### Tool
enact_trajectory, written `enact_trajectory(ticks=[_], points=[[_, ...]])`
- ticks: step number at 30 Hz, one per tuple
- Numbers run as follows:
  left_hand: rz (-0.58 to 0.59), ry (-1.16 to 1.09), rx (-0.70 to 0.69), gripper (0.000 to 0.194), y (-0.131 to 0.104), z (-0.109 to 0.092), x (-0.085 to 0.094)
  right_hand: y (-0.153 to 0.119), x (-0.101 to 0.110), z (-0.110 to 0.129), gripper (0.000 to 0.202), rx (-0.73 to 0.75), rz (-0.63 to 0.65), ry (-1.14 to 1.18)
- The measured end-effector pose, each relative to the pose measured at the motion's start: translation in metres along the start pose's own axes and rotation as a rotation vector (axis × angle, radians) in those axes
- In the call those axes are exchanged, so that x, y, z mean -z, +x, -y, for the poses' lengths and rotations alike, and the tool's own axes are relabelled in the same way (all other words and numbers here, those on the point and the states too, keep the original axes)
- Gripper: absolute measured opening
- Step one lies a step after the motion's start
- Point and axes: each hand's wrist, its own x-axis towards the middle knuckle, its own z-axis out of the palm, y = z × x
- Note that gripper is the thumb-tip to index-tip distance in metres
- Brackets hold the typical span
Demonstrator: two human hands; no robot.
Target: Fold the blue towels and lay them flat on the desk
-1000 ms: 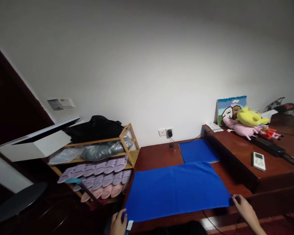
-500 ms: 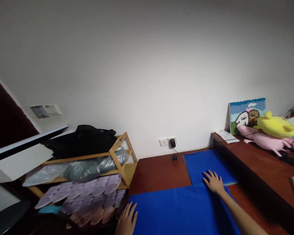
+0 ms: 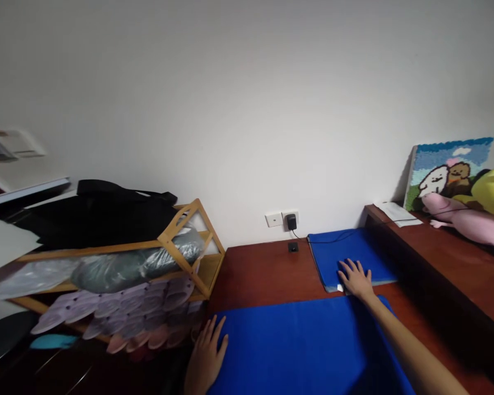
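A large blue cloth (image 3: 288, 345) lies spread flat on the reddish-brown desk (image 3: 259, 274). My left hand (image 3: 208, 351) rests at its left edge, fingers apart. Farther back, a smaller folded blue cloth (image 3: 337, 249) with a grey underside and a small white tag lies against the raised side of the desk. My right hand (image 3: 356, 278) is spread on the near part of that folded cloth, its forearm crossing above the large one. Neither hand grips anything that I can see.
At left stands a wooden rack (image 3: 193, 247) with a black bag (image 3: 107, 214), plastic-wrapped bundles and several slippers (image 3: 132, 299). A plug (image 3: 291, 221) sits in the wall socket. On the raised right side are papers (image 3: 397, 213), a dog picture (image 3: 440, 175) and plush toys (image 3: 473, 222).
The view has shifted to the right and down. My right hand has moved off the large cloth's far edge onto the folded cloth, whose near edge and tag now show. My left hand stays at the left edge.
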Motion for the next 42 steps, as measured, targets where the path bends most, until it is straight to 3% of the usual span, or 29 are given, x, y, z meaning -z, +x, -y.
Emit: enact_trajectory(ticks=[2, 4, 6, 9, 13, 17, 23, 29, 31, 33, 36, 39, 41, 42], points=[[0.021, 0.015, 0.009, 0.056, 0.000, -0.003, 0.002, -0.030, -0.005, -0.004, 0.053, 0.121, -0.168, -0.007], [0.039, 0.035, 0.011, 0.056, 0.000, -0.005, 0.003, -0.065, -0.016, -0.014, 0.053, 0.246, -0.241, -0.012], [0.055, 0.053, 0.004, 0.057, 0.001, -0.006, 0.004, -0.096, -0.028, -0.030, 0.054, 0.285, -0.207, -0.027], [0.086, 0.077, -0.001, 0.057, 0.002, -0.007, 0.006, -0.120, -0.041, -0.056, 0.057, 0.174, -0.102, -0.061], [0.141, 0.126, 0.029, 0.057, 0.009, -0.011, 0.012, -0.114, -0.036, -0.080, 0.061, 0.061, 0.040, -0.074], [0.166, 0.186, 0.031, 0.056, 0.018, -0.017, 0.020, -0.103, -0.030, -0.089, 0.063, -0.009, 0.094, -0.094], [0.213, 0.163, 0.035, 0.057, 0.028, -0.026, 0.024, -0.095, -0.032, -0.089, 0.062, -0.035, 0.089, -0.167], [0.214, 0.128, 0.106, 0.057, 0.031, -0.031, 0.021, -0.095, -0.007, -0.075, 0.063, -0.101, 0.110, -0.138], [0.202, 0.124, 0.107, 0.057, 0.028, -0.032, 0.021, -0.100, 0.000, -0.058, 0.064, -0.122, 0.046, -0.112], [0.193, 0.117, 0.111, 0.058, 0.026, -0.034, 0.022, -0.109, 0.000, -0.024, 0.065, -0.093, -0.029, -0.089], [0.181, 0.110, 0.106, 0.058, 0.023, -0.035, 0.023, -0.129, -0.016, 0.064, 0.064, 0.115, -0.042, -0.040], [0.171, 0.098, 0.088, 0.058, 0.020, -0.033, 0.022, -0.153, -0.036, 0.169, 0.066, 0.453, 0.038, 0.142], [0.159, 0.087, 0.074, 0.059, 0.018, -0.028, 0.020, -0.162, -0.046, 0.219, 0.069, 0.560, 0.135, 0.214], [0.152, 0.083, 0.069, 0.059, 0.017, -0.026, 0.018, -0.164, -0.048, 0.232, 0.071, 0.576, 0.167, 0.228]])
